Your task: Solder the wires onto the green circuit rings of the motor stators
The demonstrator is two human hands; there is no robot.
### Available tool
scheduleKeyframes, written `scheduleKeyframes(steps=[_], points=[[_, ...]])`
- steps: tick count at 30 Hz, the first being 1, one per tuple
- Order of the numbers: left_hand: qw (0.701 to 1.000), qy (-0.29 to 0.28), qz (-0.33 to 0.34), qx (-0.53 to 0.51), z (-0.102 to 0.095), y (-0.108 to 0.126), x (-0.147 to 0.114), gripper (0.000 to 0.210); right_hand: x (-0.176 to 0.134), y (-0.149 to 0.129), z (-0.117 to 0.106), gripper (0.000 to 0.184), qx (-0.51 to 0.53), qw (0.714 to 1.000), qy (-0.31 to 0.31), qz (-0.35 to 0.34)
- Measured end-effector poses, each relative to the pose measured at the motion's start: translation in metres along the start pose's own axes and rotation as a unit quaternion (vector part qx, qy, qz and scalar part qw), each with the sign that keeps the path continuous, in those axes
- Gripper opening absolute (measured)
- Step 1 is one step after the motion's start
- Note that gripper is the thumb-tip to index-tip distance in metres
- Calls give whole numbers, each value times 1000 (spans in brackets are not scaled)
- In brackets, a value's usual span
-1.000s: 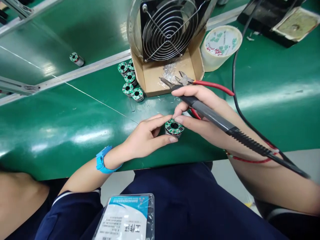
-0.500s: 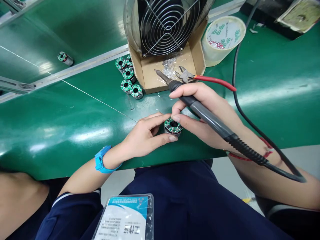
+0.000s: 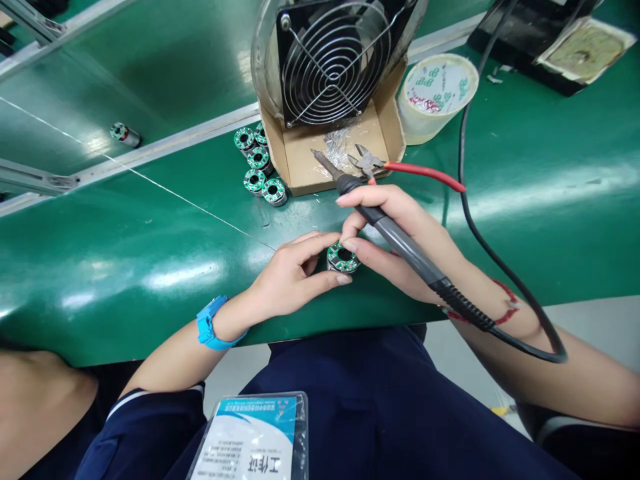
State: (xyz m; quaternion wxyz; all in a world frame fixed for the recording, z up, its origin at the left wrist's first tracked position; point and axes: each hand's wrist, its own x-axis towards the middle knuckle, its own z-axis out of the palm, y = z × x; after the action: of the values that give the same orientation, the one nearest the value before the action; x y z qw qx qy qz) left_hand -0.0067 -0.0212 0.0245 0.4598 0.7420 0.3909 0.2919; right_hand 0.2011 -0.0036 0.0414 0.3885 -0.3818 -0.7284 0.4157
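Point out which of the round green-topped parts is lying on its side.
The lone round part far left, beyond the metal rail, lies on its side; the cluster by the cardboard box stands green face up.

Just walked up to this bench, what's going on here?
A person seated at a green bench pinches a small round motor part topped by a green ring circuit board between both hands. The left hand grips it from the side; the right hand steadies it while holding a soldering iron, tip pointing away toward a cardboard tray under a fan. Five similar parts sit beside the tray, red-handled cutters lie across it.
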Motion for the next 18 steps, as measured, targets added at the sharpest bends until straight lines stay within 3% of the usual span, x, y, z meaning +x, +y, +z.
scheduleKeyframes(steps=[5,8,12,15,17,18], points=[[997,61,-4,53,2,-8,1,36,-8,-2,13,41,5,992,124,28],[972,114,60,195,2,-11,2,30,-12,-4,21,39,-14,994,103,44],[901,164,119,384,2,-16,4,22,-14,-6,33,41,-6,993,77,87],[859,211,141,445,6,-21,4,18,-14,-5,44,42,18,987,101,125],[857,226,144,440,9,-23,3,18,-13,-3,49,42,32,982,127,132],[870,222,134,419,10,-24,3,21,-12,-1,50,42,23,983,135,123]])
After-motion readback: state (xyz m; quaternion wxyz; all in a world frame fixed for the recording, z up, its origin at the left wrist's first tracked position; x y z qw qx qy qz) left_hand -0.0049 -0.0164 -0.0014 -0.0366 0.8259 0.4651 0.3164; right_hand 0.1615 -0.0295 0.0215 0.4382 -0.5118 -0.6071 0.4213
